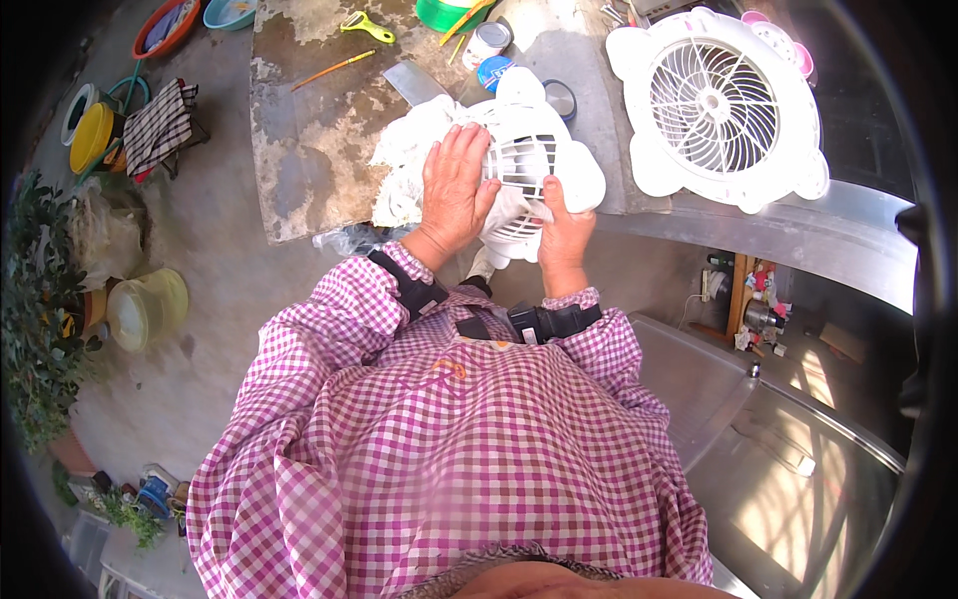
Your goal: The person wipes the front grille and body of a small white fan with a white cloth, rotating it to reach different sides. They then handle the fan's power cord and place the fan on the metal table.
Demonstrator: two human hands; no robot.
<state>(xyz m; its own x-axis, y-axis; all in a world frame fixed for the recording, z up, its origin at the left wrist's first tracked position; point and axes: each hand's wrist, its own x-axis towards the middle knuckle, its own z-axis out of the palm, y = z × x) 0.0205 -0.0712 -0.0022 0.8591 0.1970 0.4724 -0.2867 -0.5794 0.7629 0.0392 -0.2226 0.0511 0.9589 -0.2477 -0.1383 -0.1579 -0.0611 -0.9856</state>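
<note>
My right hand (565,236) grips the near right edge of a white plastic fan housing (584,176), its thumb on the slatted grille. The housing is tilted, with rounded lobes around its rim. My left hand (455,191) lies with fingers extended over a bunched white cloth (400,161), pressing it against the left side of the grille. A fold of the cloth shows between my two hands. How the left fingertips hold the cloth is partly hidden. To the right rests a second white fan part (737,176), round with curved spokes.
On the worn table (299,172) lie a yellow-green peeler (367,27), a pencil-like stick (333,71), a can (490,41), a blue lid (494,71) and a green bowl (449,15). A checked folding stool (159,123) and buckets (93,138) stand on the floor at left.
</note>
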